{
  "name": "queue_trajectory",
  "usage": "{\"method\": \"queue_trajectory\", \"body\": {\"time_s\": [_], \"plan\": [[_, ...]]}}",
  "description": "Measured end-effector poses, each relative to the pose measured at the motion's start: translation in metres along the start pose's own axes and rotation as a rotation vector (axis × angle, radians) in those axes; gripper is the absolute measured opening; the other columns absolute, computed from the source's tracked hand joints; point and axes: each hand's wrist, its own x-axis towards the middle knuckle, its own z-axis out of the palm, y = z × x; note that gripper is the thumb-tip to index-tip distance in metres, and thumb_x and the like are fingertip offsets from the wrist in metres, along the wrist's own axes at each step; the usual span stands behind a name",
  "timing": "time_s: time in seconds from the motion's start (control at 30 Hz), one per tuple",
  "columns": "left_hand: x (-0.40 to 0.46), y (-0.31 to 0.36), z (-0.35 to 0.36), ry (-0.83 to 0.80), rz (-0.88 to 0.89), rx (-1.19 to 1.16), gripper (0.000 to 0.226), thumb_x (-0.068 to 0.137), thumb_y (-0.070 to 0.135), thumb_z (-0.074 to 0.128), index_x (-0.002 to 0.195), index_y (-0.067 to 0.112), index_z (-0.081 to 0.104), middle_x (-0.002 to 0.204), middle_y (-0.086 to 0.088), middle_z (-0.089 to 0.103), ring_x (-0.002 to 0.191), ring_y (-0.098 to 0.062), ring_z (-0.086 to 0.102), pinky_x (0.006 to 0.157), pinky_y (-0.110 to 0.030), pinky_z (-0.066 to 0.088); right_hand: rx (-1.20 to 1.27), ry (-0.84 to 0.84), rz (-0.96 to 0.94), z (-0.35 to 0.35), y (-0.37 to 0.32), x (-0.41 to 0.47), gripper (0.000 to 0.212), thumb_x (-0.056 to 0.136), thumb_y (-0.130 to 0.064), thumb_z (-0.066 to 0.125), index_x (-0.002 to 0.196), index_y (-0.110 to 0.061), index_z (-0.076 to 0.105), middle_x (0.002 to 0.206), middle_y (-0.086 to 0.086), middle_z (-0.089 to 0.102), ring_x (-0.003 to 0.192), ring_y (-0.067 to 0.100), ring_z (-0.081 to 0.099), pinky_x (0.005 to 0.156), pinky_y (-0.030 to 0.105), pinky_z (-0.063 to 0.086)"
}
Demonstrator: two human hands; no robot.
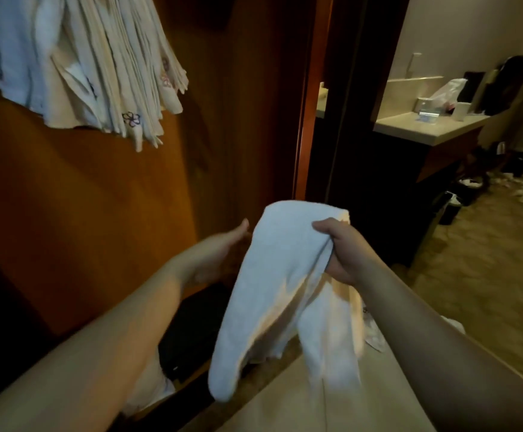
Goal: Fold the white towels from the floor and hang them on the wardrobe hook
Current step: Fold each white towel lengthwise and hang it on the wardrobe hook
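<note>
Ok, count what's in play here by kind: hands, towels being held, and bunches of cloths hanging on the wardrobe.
Hands: 2, the left hand open beside the towel, the right hand gripping it
White towel held: 1
Bunch of hanging cloths on the wardrobe: 1
Total: 4

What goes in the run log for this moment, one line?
stage: folding | right hand: grips white towel, draped double | left hand: open beside towel | hung towels: on wardrobe, upper left
</note>
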Motion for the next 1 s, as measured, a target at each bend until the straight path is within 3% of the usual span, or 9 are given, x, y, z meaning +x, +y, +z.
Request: {"method": "queue_trajectory", "body": {"time_s": [0.1, 0.23, 0.3, 0.47, 0.6, 0.7, 0.83, 0.9, 1.0], "plan": [[-0.012, -0.037, 0.016, 0.029, -0.010, -0.100, 0.072, 0.078, 0.070, 0.043, 0.136, 0.029, 0.054, 0.144, 0.005, 0.052, 0.139, -0.023, 0.045, 0.117, -0.044, 0.033, 0.093, 0.030, -0.076, 0.006, -0.009, 0.000, 0.039, 0.099, -0.006, 0.048, 0.136, 0.007, 0.051, 0.121, 0.023, 0.070, 0.111, 0.035, 0.069, 0.094, 0.048, 0.053], [-0.019, -0.063, 0.032, 0.181, 0.184, 0.164, 0.087, 0.075, 0.082, 0.048, 0.150, 0.041, 0.033, 0.139, 0.026, 0.044, 0.102, 0.016, 0.050, 0.077, -0.011, 0.046, 0.145, -0.005, -0.165, 0.025, -0.025, -0.002, 0.039, 0.097, -0.008, 0.053, 0.133, 0.007, 0.053, 0.123, 0.024, 0.069, 0.114, 0.036, 0.068, 0.106, 0.052, 0.048], [-0.021, -0.065, 0.042, 0.206, 0.319, 0.226, 0.089, 0.068, 0.085, 0.064, 0.144, 0.062, 0.024, 0.133, 0.041, 0.039, 0.101, 0.024, 0.047, 0.077, -0.008, 0.043, 0.134, -0.041, -0.207, 0.037, -0.033, -0.003, 0.036, 0.096, -0.009, 0.054, 0.129, 0.005, 0.055, 0.121, 0.021, 0.071, 0.112, 0.033, 0.069, 0.103, 0.048, 0.050], [-0.014, -0.040, 0.063, 0.571, 0.599, 0.329, 0.077, 0.090, 0.048, 0.067, 0.148, 0.049, 0.016, 0.161, 0.014, 0.026, 0.148, -0.012, 0.029, 0.114, -0.050, 0.041, 0.023, -0.133, -0.297, 0.065, -0.041, -0.003, 0.030, 0.090, -0.013, 0.061, 0.117, -0.002, 0.061, 0.112, 0.015, 0.075, 0.105, 0.027, 0.073, 0.088, 0.038, 0.059], [-0.015, 0.003, 0.066, 0.821, 0.742, 0.512, 0.079, 0.090, 0.046, 0.066, 0.152, 0.034, 0.019, 0.162, 0.001, 0.028, 0.149, -0.021, 0.030, 0.113, -0.051, 0.043, -0.107, -0.090, -0.305, 0.076, -0.046, -0.002, 0.046, 0.083, -0.028, 0.070, 0.122, -0.008, 0.058, 0.113, 0.009, 0.075, 0.109, 0.025, 0.072, 0.097, 0.038, 0.056], [-0.010, 0.023, 0.064, 0.926, 0.793, 0.700, 0.069, 0.089, 0.030, 0.073, 0.149, 0.015, 0.042, 0.154, -0.006, 0.046, 0.142, -0.026, 0.043, 0.112, -0.049, 0.042, -0.239, -0.096, -0.358, 0.079, -0.049, -0.001, 0.026, 0.091, -0.030, 0.066, 0.111, -0.013, 0.062, 0.099, -0.001, 0.078, 0.100, 0.017, 0.074, 0.090, 0.033, 0.057], [-0.002, 0.018, 0.054, 0.958, 0.759, 0.738, 0.048, 0.087, 0.017, 0.075, 0.131, 0.024, 0.058, 0.115, 0.005, 0.069, 0.107, -0.019, 0.066, 0.084, -0.033, 0.057, -0.399, 0.079, -0.485, 0.079, -0.058, -0.002, 0.033, 0.081, -0.043, 0.064, 0.100, -0.016, 0.065, 0.089, 0.000, 0.077, 0.092, 0.020, 0.074, 0.089, 0.036, 0.058], [0.004, 0.001, 0.041, 0.960, 0.629, 0.691, 0.032, 0.091, 0.013, 0.066, 0.116, 0.032, 0.060, 0.086, 0.019, 0.060, 0.081, -0.007, 0.061, 0.064, -0.018, 0.045, -0.367, 0.177, -0.536, 0.072, -0.070, -0.001, 0.032, 0.076, -0.041, 0.063, 0.094, -0.014, 0.066, 0.083, -0.001, 0.074, 0.086, 0.020, 0.073, 0.084, 0.040, 0.056], [0.015, -0.025, 0.024, 0.922, 0.473, 0.677, 0.010, 0.093, 0.016, 0.062, 0.094, 0.026, 0.060, 0.077, 0.013, 0.055, 0.070, -0.011, 0.058, 0.054, -0.029, 0.045, -0.313, 0.203, -0.533, 0.060, -0.080, 0.002, 0.026, 0.081, -0.035, 0.063, 0.090, -0.011, 0.068, 0.083, 0.002, 0.075, 0.086, 0.022, 0.072, 0.090, 0.046, 0.055]]}}
